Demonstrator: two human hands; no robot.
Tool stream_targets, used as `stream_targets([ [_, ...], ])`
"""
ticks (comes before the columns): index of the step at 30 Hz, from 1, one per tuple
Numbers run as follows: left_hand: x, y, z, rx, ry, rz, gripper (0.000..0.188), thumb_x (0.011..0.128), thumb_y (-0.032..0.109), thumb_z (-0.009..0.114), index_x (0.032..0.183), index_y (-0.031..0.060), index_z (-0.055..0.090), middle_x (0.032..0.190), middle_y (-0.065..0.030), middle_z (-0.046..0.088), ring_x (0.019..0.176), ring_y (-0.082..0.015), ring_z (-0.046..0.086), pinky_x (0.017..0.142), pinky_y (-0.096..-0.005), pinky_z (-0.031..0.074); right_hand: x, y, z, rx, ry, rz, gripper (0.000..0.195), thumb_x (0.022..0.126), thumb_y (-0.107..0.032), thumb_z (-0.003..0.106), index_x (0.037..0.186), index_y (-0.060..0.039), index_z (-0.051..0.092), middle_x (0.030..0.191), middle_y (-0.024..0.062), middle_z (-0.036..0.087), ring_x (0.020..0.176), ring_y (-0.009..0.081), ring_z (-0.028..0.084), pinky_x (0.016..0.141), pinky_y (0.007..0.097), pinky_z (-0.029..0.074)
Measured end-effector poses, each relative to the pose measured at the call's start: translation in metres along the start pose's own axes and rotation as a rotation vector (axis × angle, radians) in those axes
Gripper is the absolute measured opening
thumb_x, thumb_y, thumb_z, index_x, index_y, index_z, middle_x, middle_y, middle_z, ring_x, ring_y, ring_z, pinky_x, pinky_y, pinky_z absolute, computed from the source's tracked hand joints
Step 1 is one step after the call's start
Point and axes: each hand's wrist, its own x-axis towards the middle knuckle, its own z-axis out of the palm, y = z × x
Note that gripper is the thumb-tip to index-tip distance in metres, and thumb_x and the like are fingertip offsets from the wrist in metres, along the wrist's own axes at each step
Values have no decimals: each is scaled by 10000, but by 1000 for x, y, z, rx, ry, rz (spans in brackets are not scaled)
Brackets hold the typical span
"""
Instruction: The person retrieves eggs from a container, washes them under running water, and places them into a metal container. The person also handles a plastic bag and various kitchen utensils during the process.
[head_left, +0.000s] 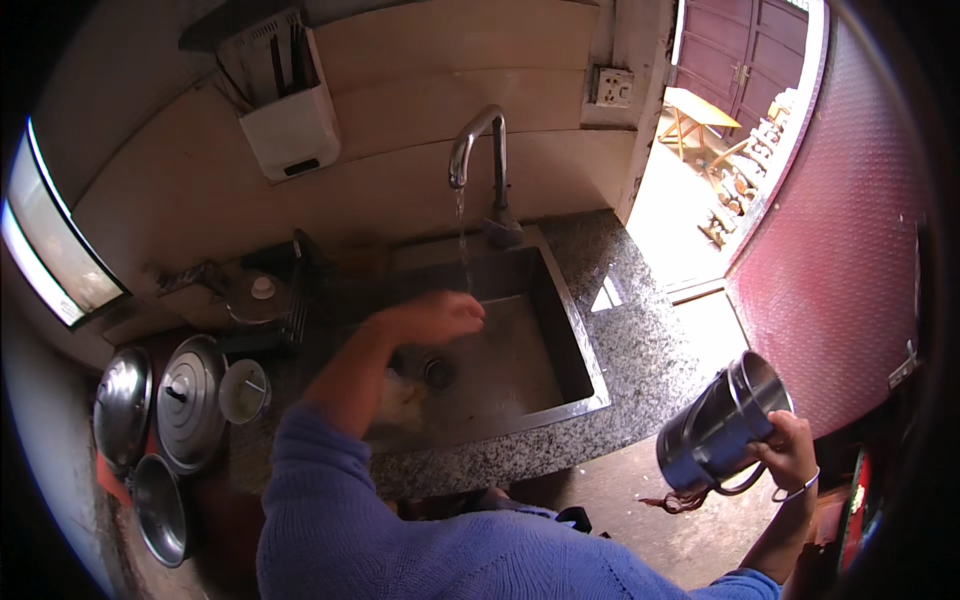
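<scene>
Water runs from a chrome gooseneck faucet (480, 131) into a stainless steel sink (581, 337). My left hand (442, 316) is over the sink, just below the stream, blurred and with its fingers curled; whether anything is inside them is hidden. Off to the right, past the counter edge, my right hand (787, 450) grips a dark, shiny metal pot (712, 427) with a curved handle. The pot is tilted, its mouth facing up and right. A reddish-brown cord-like bundle (679, 501) hangs below it. A pale, blurred item (401, 401) lies in the sink near the drain (436, 371).
Granite counter (637, 337) surrounds the sink. Pot lids (187, 405), a metal bowl (160, 510) and a white cup (244, 391) are at the left. A utensil holder (289, 131) hangs on the wall. An open doorway (660, 202) and a red door (840, 247) are at the right.
</scene>
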Motion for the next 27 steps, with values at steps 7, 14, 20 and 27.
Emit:
stream_targets([
  [7, -74, 28, -10, 205, 204, -156, 247, 802, 208, 491, 1001, 64, 519, 840, -45, 568, 782, -105, 520, 710, -246, 409, -31, 38, -14, -265, 38, -93, 226, 527, -126, 654, 670, -26, 511, 603, 141, 481, 612, 305, 467, 559, 366, 371],
  [14, -122, 63, 2, -214, 385, 71, 153, 776, 72, 483, 900, 24, 560, 642, -7, 522, 582, -49, 472, 567, -201, 399, -55, 38, -23, 203, -59, 243, 154, 629, -40, 616, 690, 33, 496, 601, 45, 493, 562, 87, 493, 504, 224, 401],
  [20, -196, 79, 8, -159, 578, 267, 119, 769, 89, 489, 829, 23, 568, 585, -19, 499, 503, -80, 450, 524, -221, 408, -18, 14, -22, 149, -190, 30, 251, 639, -18, 612, 864, 36, 515, 741, 31, 538, 607, 65, 516, 523, 192, 408],
  [27, -216, 89, 35, -619, 298, 772, 113, 761, 159, 550, 868, 129, 569, 663, -54, 497, 618, -148, 532, 560, -287, 481, 100, -51, 59, 302, -263, -224, 260, 661, -106, 633, 875, 2, 531, 777, 42, 550, 654, 106, 501, 585, 244, 403],
])
